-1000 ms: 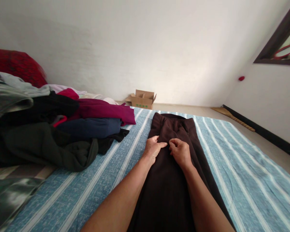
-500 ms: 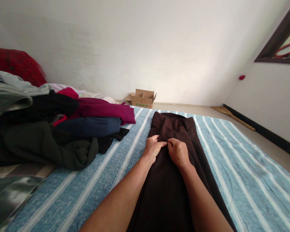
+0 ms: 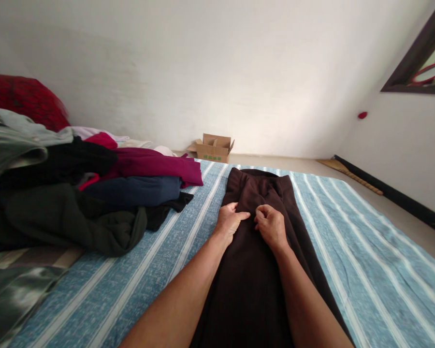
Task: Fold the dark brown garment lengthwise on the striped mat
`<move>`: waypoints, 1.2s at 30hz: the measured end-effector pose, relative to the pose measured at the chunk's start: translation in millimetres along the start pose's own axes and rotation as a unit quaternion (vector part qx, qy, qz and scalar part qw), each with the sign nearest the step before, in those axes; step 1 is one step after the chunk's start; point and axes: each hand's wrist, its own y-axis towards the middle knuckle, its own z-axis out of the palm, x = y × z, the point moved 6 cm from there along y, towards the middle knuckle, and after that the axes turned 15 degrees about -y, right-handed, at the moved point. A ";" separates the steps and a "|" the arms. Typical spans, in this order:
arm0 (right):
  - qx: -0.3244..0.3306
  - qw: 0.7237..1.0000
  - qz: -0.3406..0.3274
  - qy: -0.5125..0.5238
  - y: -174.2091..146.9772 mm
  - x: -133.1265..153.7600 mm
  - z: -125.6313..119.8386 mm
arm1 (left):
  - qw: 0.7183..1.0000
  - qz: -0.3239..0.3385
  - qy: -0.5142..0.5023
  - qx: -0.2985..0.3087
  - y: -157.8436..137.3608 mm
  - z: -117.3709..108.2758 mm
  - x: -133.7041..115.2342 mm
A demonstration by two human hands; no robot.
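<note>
A dark brown pair of trousers (image 3: 253,290) lies lengthwise on the bed, waistband at the far end, its fabric bunched in soft folds below the waist. My left hand (image 3: 229,222) rests on the upper left part of the trousers, thumb stretched out to the right and apart from the fingers. Just right of that thumb, my right hand (image 3: 271,224) is over the cloth with its fingers curled into a pinch. Whatever may be between those fingertips is hidden or too small to make out.
A blue bedsheet with white stripes (image 3: 348,227) spreads under the trousers. On the left lies a heap of clothes, including a dark green garment (image 3: 68,212), a navy one (image 3: 141,188) and a magenta one (image 3: 159,162). A cardboard box (image 3: 213,150) stands beyond the bed by the wall.
My right hand has shifted slightly right, away from the left thumb, and turned with its fingers still curled. My left hand and the trousers have stayed in place.
</note>
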 end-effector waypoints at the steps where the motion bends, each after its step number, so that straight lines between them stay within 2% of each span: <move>1: 0.006 1.000 0.001 0.011 -0.3 -0.1 0.3 | 1.000 0.000 -0.003 0.000 0.0 0.0 0.1; 9: 0.014 1.000 -0.021 0.010 -0.6 3.0 1.9 | 1.000 -0.005 -0.007 0.009 -3.4 3.6 -3.5; 15: -0.010 0.992 -0.077 -0.104 -2.1 13.3 1.3 | 0.999 -0.012 0.002 0.034 -7.4 9.7 -6.5; 20: -0.022 0.988 -0.065 -0.137 -1.3 14.1 3.6 | 0.999 -0.006 0.011 0.029 -7.1 9.8 -7.4; 24: -0.016 1.000 -0.009 -0.022 0.4 5.5 2.4 | 0.999 -0.014 0.003 0.029 -6.4 9.0 -5.5; 27: 0.004 0.998 0.028 0.058 1.2 -1.9 2.0 | 1.000 -0.018 0.008 0.017 -5.3 6.6 -4.4; 32: 0.039 0.985 0.080 0.148 1.9 -10.1 4.8 | 1.000 -0.021 0.016 0.003 -4.7 4.1 -4.9; 36: 0.050 0.978 0.089 0.181 2.1 -10.5 6.0 | 0.999 -0.027 0.022 0.006 -5.1 4.7 -5.0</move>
